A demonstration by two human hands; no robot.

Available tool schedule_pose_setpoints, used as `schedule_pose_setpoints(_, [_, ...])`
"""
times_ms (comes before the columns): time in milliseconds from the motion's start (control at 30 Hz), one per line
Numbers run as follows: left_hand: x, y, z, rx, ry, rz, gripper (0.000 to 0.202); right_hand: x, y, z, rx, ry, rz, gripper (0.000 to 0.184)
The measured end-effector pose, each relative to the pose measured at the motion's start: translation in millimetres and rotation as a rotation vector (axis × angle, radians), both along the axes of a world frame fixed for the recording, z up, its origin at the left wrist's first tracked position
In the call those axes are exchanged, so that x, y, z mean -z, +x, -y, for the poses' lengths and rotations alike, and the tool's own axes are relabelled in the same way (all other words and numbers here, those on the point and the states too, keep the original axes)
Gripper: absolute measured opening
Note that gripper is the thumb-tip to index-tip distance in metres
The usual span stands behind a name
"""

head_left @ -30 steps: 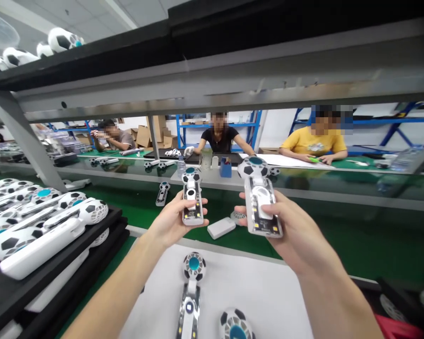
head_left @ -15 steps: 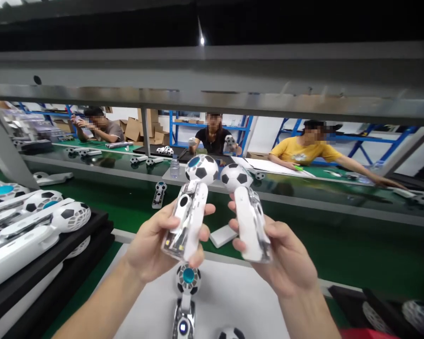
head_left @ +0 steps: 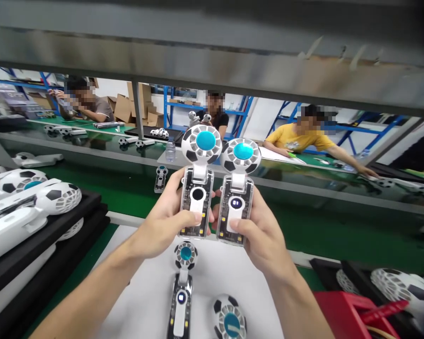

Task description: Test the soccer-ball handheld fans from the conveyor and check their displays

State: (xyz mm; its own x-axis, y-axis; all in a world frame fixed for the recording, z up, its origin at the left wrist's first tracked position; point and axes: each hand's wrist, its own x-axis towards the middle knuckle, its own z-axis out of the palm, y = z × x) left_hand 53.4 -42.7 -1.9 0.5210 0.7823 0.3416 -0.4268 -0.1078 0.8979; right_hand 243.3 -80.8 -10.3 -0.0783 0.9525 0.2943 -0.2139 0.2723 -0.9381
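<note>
My left hand is closed around a handheld fan with a soccer-ball head, a teal centre and a clear handle, its thumb on the lower front. My right hand grips a second fan of the same kind, whose small display is lit. Both fans stand upright, side by side and facing me, above a white mat. On the mat below lie another fan and a loose fan head.
Black trays stacked with several fans sit at the left. A green conveyor belt runs across with a fan on it. Three people work behind the belt. A red bin and more fans are at lower right. A metal shelf hangs overhead.
Both hands turned the fans from side-on to front-facing and brought them close together. The camera tilted down slightly.
</note>
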Motion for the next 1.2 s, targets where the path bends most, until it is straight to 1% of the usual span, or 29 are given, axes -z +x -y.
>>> schedule_pose_setpoints(100, [-0.9, -2, -1, 0.013, 0.007, -0.020, 0.067, -0.1, 1, 1, -0.014, -0.003, -0.008, 0.067])
schedule_pose_setpoints(267, [-1.3, -4, 1, 0.031, 0.012, 0.014, 0.068, -2.0, 4, 1, -0.071, 0.012, -0.012, 0.052])
schedule_pose_setpoints(300, [-0.6, -4, 1, 0.037, 0.019, 0.021, 0.069, -2.4, 5, 1, -0.079, 0.015, -0.003, 0.053])
schedule_pose_setpoints(367, [1.1, -4, 1, 0.042, 0.042, 0.026, 0.070, -2.7, 6, 2, -0.080, 0.015, 0.017, 0.061])
schedule_pose_setpoints(433, [2.7, -4, 1, 0.030, 0.064, 0.042, 0.069, -2.4, 7, 3, -0.060, 0.016, 0.023, 0.069])
schedule_pose_setpoints(500, [3.6, -3, 2, 0.014, 0.075, 0.056, 0.068, -1.7, 6, 4, -0.040, 0.022, 0.018, 0.072])
schedule_pose_setpoints(667, [1.9, 0, 6, 0.046, 0.038, 0.045, 0.066, -2.2, 4, 4, 0.006, 0.021, -0.007, 0.057])
schedule_pose_setpoints(833, [0.1, 2, 10, 0.113, 0.005, 0.055, 0.067, -7.7, -1, 7, -0.034, 0.032, -0.051, 0.044])
schedule_pose_setpoints(900, [-0.1, 2, 10, 0.125, -0.008, 0.066, 0.067, -9.2, -2, 8, -0.007, 0.024, -0.063, 0.046])
schedule_pose_setpoints(1000, [-0.1, 3, 9, 0.107, -0.029, 0.073, 0.068, -9.9, 0, 10, 0.028, 0.002, -0.049, 0.052])
schedule_pose_setpoints(1200, [-0.2, 3, 8, 0.097, -0.059, 0.086, 0.061, -7.5, 6, 10, 0.023, 0.006, -0.013, 0.049])
